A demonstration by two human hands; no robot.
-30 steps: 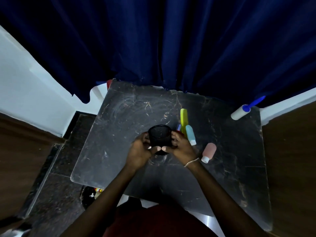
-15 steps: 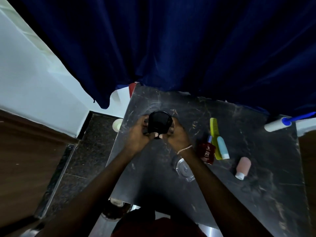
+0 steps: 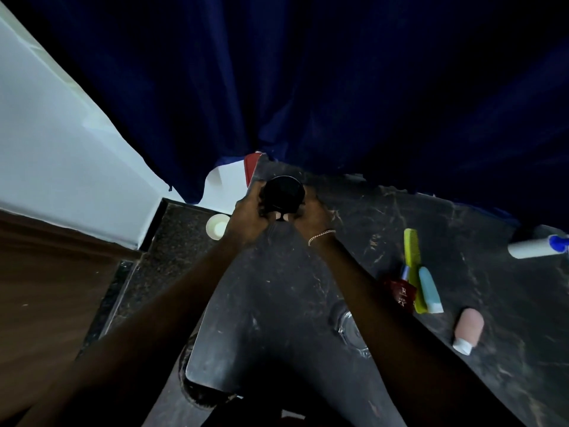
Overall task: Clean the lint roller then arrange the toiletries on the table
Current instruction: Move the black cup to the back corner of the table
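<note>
**Both hands hold a black cup at the far left corner of the table**

The left hand (image 3: 246,217) and the right hand (image 3: 314,211) are both wrapped around a black mesh cup (image 3: 282,194), one on each side, thumbs meeting at its near face. The cup stands upright at the far left corner of the dark marble tabletop (image 3: 277,303); whether its base touches the surface cannot be told. A thin bracelet (image 3: 321,236) circles the right wrist.

The lint roller (image 3: 534,247) lies on its side at the far right edge of the tabletop, white roll toward the middle, blue handle pointing off the edge. Toward the right side, well apart from the hands, a green comb (image 3: 411,257) lies with a light blue tube (image 3: 430,289) just beside it and a dark red bottle (image 3: 400,295) at its near left. A pink bottle (image 3: 468,329) with a white cap lies nearer the front edge, apart from that cluster. A clear glass (image 3: 351,329) sits beside the right forearm.

A dark blue curtain (image 3: 308,87) hangs behind the far edge. On the floor left of the table rests a small white round lid (image 3: 218,226).
</note>
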